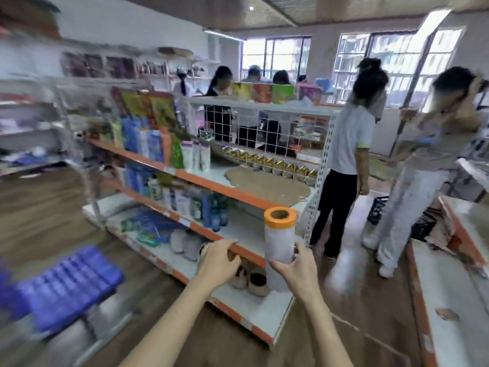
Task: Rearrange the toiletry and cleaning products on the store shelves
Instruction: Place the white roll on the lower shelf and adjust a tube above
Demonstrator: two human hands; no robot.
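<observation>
Right hand (292, 268) grips white roll (280, 242), orange-capped – left hand (221, 256) fingers curled, empty; labels too blurred.

Two slim forearms show, bare from the lower edge of the view up to the wrists, with no sleeve or cuff over them. The left hand (221, 260) and the right hand (295, 268) are bare too: no glove, ring, watch or band can be made out through the blur.

No readable text; labels on shelf products (148, 144) blurred beyond reading.
</observation>
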